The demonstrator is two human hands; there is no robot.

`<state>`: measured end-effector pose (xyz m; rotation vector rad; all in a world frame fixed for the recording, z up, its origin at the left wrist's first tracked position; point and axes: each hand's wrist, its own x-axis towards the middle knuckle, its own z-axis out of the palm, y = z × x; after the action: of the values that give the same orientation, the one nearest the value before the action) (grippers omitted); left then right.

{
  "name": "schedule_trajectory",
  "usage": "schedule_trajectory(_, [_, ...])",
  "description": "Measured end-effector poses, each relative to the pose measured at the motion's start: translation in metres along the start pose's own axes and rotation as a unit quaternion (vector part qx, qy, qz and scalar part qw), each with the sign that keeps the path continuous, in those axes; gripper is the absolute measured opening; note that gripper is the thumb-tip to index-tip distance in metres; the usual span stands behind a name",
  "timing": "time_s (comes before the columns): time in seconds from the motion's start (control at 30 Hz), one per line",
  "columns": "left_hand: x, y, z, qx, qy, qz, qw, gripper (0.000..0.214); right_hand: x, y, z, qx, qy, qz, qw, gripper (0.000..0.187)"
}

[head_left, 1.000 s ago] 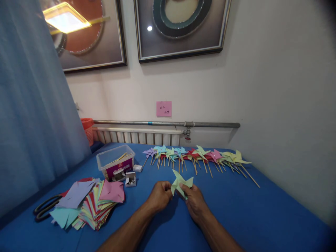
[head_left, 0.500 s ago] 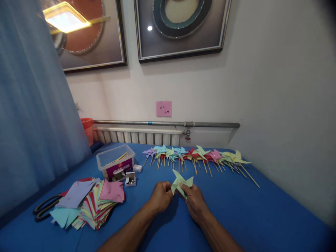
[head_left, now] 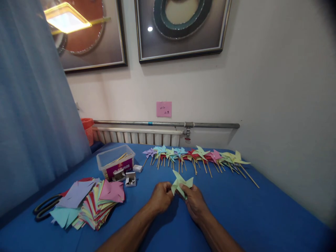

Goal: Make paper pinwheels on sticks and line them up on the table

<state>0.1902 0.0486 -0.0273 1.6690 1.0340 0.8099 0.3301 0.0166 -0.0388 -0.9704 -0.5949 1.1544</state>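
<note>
A pale green paper pinwheel point(head_left: 181, 183) is held up in front of me, its blades folded toward the centre. My right hand point(head_left: 195, 201) is closed on it, the thumb pressing near its middle and the fingers behind. My left hand point(head_left: 161, 196) is closed at the pinwheel's left edge, fingertips pinched together. Whatever lies between those fingertips is hidden, and no stick shows below the pinwheel.
Finished pinwheels on sticks point(head_left: 201, 154) lie in a row at the back of the blue-covered table point(head_left: 236, 213). To the left are a clear tub of sticks point(head_left: 115, 159), small pin boxes point(head_left: 130, 179), cut paper sheets point(head_left: 98, 203) and scissors point(head_left: 47, 207).
</note>
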Motion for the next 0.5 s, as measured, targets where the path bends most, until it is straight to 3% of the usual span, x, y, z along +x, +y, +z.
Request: schedule_trajectory(0.5, [0.0005, -0.0021, 0.0035, -0.018, 0.004, 0.002, 1.000, 0.028, -0.0010, 0.0007, 0.0006, 0.013, 0.013, -0.004, 1.000, 0.034])
